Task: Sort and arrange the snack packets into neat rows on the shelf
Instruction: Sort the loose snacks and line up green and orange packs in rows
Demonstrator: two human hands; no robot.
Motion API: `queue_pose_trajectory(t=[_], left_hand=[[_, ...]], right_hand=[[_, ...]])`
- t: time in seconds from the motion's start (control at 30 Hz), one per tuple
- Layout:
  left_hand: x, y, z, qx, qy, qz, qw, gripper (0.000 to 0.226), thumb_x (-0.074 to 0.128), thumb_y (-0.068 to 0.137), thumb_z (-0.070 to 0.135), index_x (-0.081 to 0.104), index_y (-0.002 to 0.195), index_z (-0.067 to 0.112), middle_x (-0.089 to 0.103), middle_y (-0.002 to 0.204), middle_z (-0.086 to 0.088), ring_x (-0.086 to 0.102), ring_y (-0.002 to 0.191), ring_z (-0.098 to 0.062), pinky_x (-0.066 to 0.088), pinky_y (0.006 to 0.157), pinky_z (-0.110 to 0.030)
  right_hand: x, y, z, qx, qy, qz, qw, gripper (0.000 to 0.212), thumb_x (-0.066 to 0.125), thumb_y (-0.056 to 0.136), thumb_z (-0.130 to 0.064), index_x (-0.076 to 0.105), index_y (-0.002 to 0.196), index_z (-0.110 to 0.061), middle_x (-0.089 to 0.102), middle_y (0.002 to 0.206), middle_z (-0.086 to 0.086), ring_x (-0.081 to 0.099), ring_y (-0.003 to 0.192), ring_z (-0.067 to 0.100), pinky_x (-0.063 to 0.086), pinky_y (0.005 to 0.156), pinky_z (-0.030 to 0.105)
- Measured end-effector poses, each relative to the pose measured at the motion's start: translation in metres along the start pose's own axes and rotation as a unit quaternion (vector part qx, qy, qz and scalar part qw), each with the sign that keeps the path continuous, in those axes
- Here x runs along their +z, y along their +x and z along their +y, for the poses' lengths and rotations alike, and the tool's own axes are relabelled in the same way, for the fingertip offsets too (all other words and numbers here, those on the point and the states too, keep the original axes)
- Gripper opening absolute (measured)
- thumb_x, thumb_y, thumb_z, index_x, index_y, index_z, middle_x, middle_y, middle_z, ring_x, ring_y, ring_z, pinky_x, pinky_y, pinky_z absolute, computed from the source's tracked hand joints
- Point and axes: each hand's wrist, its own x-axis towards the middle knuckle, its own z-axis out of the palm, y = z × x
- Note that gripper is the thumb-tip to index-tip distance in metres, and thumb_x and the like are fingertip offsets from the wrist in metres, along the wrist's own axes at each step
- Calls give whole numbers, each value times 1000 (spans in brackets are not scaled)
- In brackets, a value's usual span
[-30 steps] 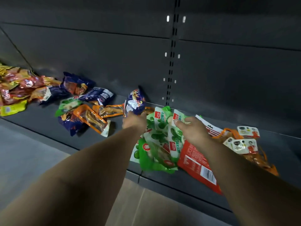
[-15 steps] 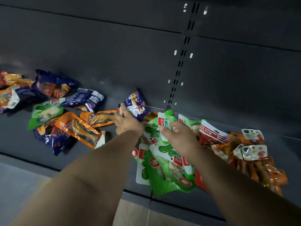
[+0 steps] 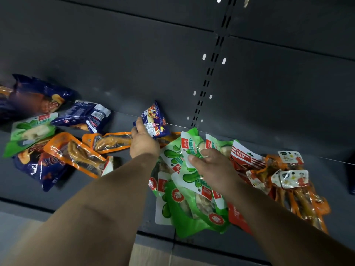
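The left hand [image 3: 144, 141] grips a small blue packet [image 3: 154, 120], fingers curled round its near edge, and holds it upright at the far side of the shelf [image 3: 123, 198], close to the back panel [image 3: 134, 64]. A second ago the hand gripped that packet in much the same spot. What has changed is mostly the view, which has swung right and closer, so the yellow and red packets at far left have dropped out of sight.

The right hand [image 3: 212, 167] lies on the green packets [image 3: 192, 185], thumb and fingers pinching the top one. That pile now looks more fanned out, hanging over the near edge of the shelf. Whether the hand has lifted any of them clear I cannot tell.

To the left lie orange packets [image 3: 80, 154], more blue ones [image 3: 84, 118] and a stray green one [image 3: 30, 131], overlapping at odd angles. At right a red packet [image 3: 244, 156] sits half under the green pile, and beside it a bunch of orange packets with white tops [image 3: 294, 177].

My reading is that sorting has only begun: the greens are gathered by kind but not squared, and no neat row exists yet. The blue packet probably belongs with the blue ones at left. The overhanging greens could slide off if released carelessly.
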Motion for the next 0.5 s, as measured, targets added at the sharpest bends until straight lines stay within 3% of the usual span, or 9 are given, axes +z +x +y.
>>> queue_pose_trajectory(t=[0.3,0.43,0.5], left_hand=[[-10,-42,9,58,-155,23,986,73,57,87,10,19,147,25,54,129,-6,54,113,-27,48,92,-39],[-19,-60,25,70,-224,13,972,65,61,88,15,29,144,25,58,114,4,52,96,-15,39,79,-20],[-23,-65,33,71,-254,10,964,61,66,84,20,38,138,23,56,110,8,51,97,-12,38,80,-16]], right_hand=[[0,-4,-4,-17,36,3,999,59,61,86,-50,46,133,-19,58,120,3,60,104,21,50,87,35],[-16,-9,-4,-28,46,18,998,55,62,85,-49,51,128,-16,58,118,2,61,103,21,47,93,34],[-27,-12,0,-30,43,22,998,57,61,85,-51,50,129,-17,58,119,3,61,104,21,47,95,36]])
